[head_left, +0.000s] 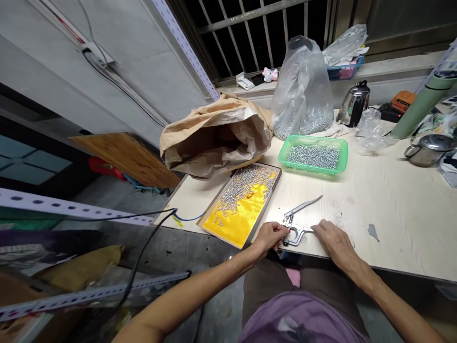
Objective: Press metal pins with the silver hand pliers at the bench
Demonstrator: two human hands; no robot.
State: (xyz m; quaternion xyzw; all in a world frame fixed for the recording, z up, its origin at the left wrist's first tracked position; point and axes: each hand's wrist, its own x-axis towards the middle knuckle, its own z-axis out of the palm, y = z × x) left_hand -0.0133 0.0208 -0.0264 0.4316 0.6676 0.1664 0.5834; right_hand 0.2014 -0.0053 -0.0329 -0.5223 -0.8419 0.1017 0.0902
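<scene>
A pair of silver snap-fastener pliers (297,230) lies near the table's front edge, its long upper lever tilted up and away from the lower frame. Closed at the fingertips, my left hand (270,237) pinches something at the pliers' jaw end; a small red spot shows there, but the piece itself is too small to name. My right hand (333,240) has its fingers curled on the end of the lower handle. Left of the pliers is a shallow tray (262,216) lined with yellow cloth, holding a heap of small metal pins (237,188).
A green basket (344,159) of small metal parts stands behind the pliers. An open brown paper sack (200,126) overhangs the tray's back. Farther back are a clear bag of metal parts (303,95), a steel jug (355,102), a green bottle (416,114) and a lidded metal cup (424,151).
</scene>
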